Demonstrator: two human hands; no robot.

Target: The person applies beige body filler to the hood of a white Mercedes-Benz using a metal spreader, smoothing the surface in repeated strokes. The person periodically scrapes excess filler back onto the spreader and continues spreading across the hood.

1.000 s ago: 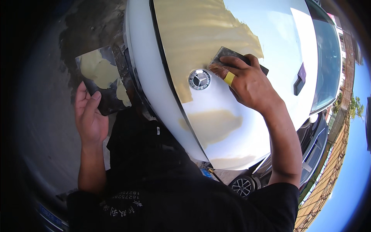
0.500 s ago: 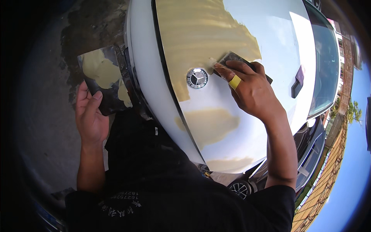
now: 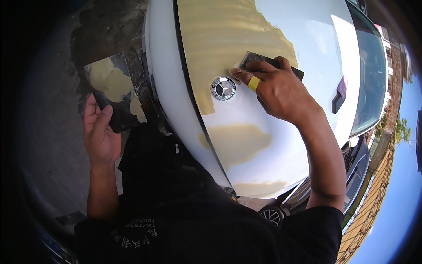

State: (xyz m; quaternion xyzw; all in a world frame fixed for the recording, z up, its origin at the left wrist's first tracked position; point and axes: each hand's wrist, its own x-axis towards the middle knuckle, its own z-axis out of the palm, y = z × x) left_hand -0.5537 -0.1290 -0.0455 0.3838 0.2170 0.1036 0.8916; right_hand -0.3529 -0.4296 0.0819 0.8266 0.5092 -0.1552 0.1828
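Observation:
My left hand grips a dark flat board by its lower edge, thumb on top. Thick yellow-beige putty lies on that board, which is held beside the front of the white car. My right hand is closed round a dark flat spreader, pressed to the hood just above a round silver-and-black badge. Putty smears its fingertips, and a yellow band wraps one finger. A broad coat of beige putty covers the far part of the white hood. A smaller patch lies nearer me.
A dark block with a purple piece rests on the hood near the windshield. Another dark car stands at the right. Concrete ground lies to the left.
My right hand and the spreader have moved slightly up and left, toward the area just above the badge. My left hand and its board have shifted a little left.

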